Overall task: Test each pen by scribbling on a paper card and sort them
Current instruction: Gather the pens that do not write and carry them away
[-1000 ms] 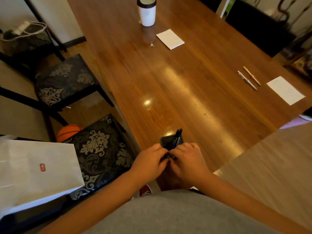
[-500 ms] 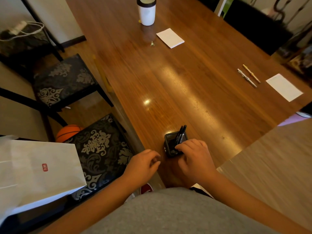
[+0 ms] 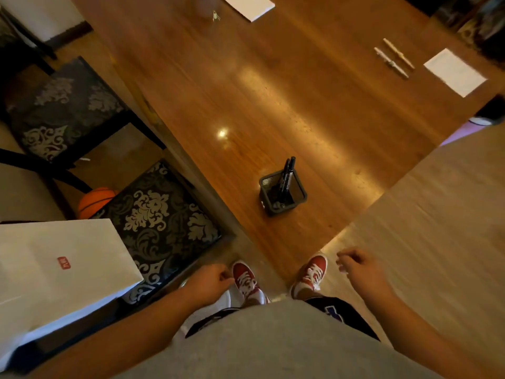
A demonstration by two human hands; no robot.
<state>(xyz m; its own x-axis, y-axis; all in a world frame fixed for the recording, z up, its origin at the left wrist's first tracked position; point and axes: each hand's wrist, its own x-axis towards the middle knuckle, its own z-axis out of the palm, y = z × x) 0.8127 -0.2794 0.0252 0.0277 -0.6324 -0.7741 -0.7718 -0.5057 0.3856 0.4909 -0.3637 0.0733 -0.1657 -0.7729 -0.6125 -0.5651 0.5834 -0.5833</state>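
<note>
Black mesh pen holder (image 3: 282,194): stood upright near the closest corner of the wooden table (image 3: 246,91), no longer touched. Two dark pens (image 3: 287,175) are kept in it, leaning toward its far side. A second ago it was clasped by both hands at the table edge; half a second ago only the right hand was on it.

Left hand (image 3: 207,284): drawn back off the table, over the floor; fingers loosely curled, nothing held.

Right hand (image 3: 360,272): likewise withdrawn, well apart from the holder; fingers loosely curled, nothing held.

Two light pens (image 3: 393,58): laid side by side at far right, near a white paper card (image 3: 455,72). A second card (image 3: 248,5) is noted at the far end.

Assessment: the holder is judged placed. Its pens are not yet tested, and one must be drawn out and carried to a card.
</note>
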